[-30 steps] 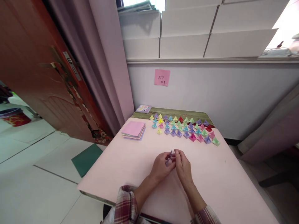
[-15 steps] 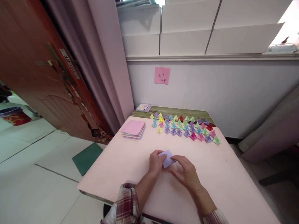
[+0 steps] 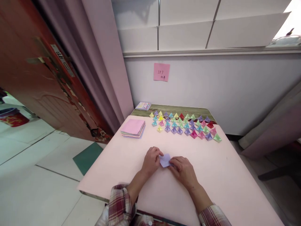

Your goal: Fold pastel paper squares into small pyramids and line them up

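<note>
A small folded sheet of lavender origami paper (image 3: 165, 160) is held between my two hands, low over the pink tabletop. My left hand (image 3: 152, 160) pinches its left corner with thumb and fingers. At its right edge, my right hand (image 3: 183, 169) grips the paper, the fingertips closed on it. Both hands partly hide the paper's edges. Beyond them stand rows of small folded paper pieces (image 3: 174, 130) in purple, blue, yellow, green, pink and red. To the left of these lies a stack of square paper (image 3: 133, 126) with a pink sheet on top.
The pink-covered table (image 3: 113, 169) reaches the wall, where a pink note (image 3: 161, 72) is stuck. A small printed packet (image 3: 143, 106) lies at the back left corner. A green sheet (image 3: 87, 158) is on the floor beside a red door (image 3: 47, 75); a purple curtain (image 3: 103, 56) hangs nearby.
The paper has come down and tilted, with its left and right corners now pinched in. My left hand has shifted left along its edge, and my right fingers have closed further. The view has moved slightly.
</note>
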Available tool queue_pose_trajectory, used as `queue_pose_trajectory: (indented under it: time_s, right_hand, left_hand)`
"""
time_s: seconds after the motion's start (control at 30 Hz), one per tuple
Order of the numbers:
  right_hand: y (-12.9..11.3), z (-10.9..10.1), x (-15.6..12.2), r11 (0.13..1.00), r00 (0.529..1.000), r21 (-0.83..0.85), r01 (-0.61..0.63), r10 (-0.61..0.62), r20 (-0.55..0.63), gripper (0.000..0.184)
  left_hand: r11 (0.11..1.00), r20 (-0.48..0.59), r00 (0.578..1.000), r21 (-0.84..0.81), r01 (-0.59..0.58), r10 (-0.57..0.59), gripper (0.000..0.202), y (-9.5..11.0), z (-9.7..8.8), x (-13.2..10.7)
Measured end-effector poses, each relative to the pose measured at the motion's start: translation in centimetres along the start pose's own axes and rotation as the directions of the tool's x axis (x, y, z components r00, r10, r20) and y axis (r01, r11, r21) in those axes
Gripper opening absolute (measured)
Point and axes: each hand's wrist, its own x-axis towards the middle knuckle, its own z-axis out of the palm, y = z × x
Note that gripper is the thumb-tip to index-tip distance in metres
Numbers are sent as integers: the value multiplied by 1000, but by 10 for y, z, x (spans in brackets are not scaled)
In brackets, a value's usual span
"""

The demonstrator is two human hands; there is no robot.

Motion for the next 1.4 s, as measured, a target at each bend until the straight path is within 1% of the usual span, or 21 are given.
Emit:
queue_pose_trajectory:
  time_s: [0.03,0.1,0.2,0.3,0.37,0.53,0.67,0.77,0.9,0.97,1.03,1.1,1.17,1.2,1.27,1.33,1.4]
  right_hand:
    - [1,1,-1,1000,1000,-3,-1,1,-5,17]
    - [3,2,-2,1000,1000,-11,-12,12,-25,16]
    - [5,3,-3,999,998,-14,-50,50,-39,16]
    - [5,1,-2,994,994,-8,-108,108,-16,18]
    - [4,-1,-1,988,988,-1,-157,157,-14,20]
    - [-2,-2,2,962,961,6,-274,274,-47,27]
    - [-7,2,7,934,934,-49,-353,348,-86,31]
    - [-10,5,9,920,921,-73,-384,377,-97,27]
    - [-10,7,9,922,921,-64,-383,376,-101,16]
    - [-9,8,9,937,936,-60,-345,339,-94,16]
    - [-9,10,8,957,958,-71,-282,276,-80,22]
    - [-9,12,8,969,972,-90,-230,224,-75,27]
    - [-9,13,8,969,971,-95,-226,217,-100,30]
    - [-9,14,8,968,968,-92,-234,223,-116,32]
    - [-9,14,8,967,965,-87,-238,226,-132,30]
    - [-9,14,8,972,972,-97,-215,203,-115,25]
    - [-9,14,8,975,981,-122,-185,175,-88,25]
  left_hand:
    - [999,51,997,3,-50,50,34,-3,-4,-2]
    - [994,136,986,20,-104,101,35,-6,-11,-6]
    - [993,191,976,43,-114,103,31,-5,-16,-9]
    - [997,183,981,38,-66,58,14,-3,-13,-7]
    - [999,162,987,32,-27,21,6,-4,-9,-4]
    - [999,102,994,24,30,-32,8,-8,-2,2]
    - [997,91,994,50,58,-62,12,-8,1,5]
    - [995,83,994,74,70,-76,13,-7,2,5]
    - [992,45,997,111,61,-66,7,-6,4,2]
    - [990,28,999,136,22,-26,9,-4,6,0]
    - [983,25,997,167,-71,67,14,-2,9,-3]
    - [961,44,982,202,-189,184,19,-1,12,-6]
    - [929,70,960,241,-279,270,22,1,16,-8]
    - [915,85,951,259,-308,296,22,2,17,-9]
    - [895,117,940,290,-340,319,23,4,18,-11]
    - [883,153,934,306,-355,322,24,7,18,-13]
    - [878,183,931,314,-361,317,25,10,17,-16]
